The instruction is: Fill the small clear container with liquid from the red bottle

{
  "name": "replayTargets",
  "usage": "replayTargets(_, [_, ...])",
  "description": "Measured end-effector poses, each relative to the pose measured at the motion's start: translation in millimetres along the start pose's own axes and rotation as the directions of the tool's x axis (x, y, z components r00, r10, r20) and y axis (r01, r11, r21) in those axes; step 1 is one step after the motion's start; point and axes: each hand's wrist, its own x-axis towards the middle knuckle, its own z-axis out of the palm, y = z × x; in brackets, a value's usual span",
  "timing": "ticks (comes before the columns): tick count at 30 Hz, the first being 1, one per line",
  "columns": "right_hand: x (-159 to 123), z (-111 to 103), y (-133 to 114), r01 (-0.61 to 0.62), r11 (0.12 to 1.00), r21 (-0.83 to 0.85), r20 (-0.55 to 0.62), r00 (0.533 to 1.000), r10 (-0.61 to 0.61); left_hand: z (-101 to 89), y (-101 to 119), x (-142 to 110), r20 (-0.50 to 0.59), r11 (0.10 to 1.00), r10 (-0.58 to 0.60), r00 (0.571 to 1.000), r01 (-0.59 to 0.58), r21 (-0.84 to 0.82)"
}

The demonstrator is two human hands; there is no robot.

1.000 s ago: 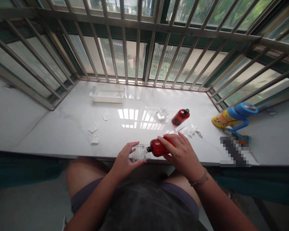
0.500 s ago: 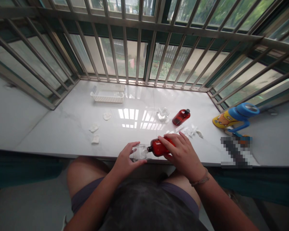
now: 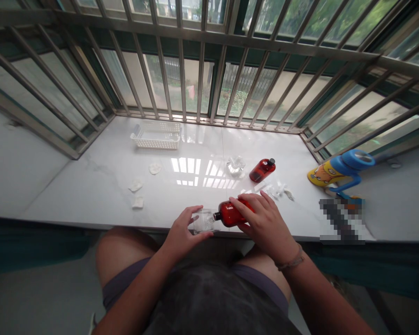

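Near the counter's front edge, my left hand (image 3: 185,232) is wrapped round a small clear glass jar (image 3: 203,221), thumb on the near side and fingers on the far side. My right hand (image 3: 261,218) grips a red bottle (image 3: 230,214) that is tipped over to the left. Its dark uncapped neck points at the mouth of the glass jar. Whether liquid is flowing out is too small to tell. Beyond my right hand is a second red bottle (image 3: 262,170) with a black cap.
On the white counter (image 3: 108,186) are a white plastic basket (image 3: 156,142), several white crumpled pieces (image 3: 155,168), a clear crinkled item (image 3: 235,165) and white scraps (image 3: 279,190). A blue and yellow drinking bottle (image 3: 338,167) is at right, beside a blurred-out patch (image 3: 342,221). Window bars (image 3: 209,93) close the back.
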Motion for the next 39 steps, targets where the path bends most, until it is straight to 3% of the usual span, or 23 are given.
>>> replayTargets(39, [-0.3, -0.3, -0.4, 0.002, 1.0, -0.006, 0.003, 1.0, -0.002, 1.0, -0.9, -1.0, 0.006, 0.999, -0.027, 1.0, 0.027, -0.02])
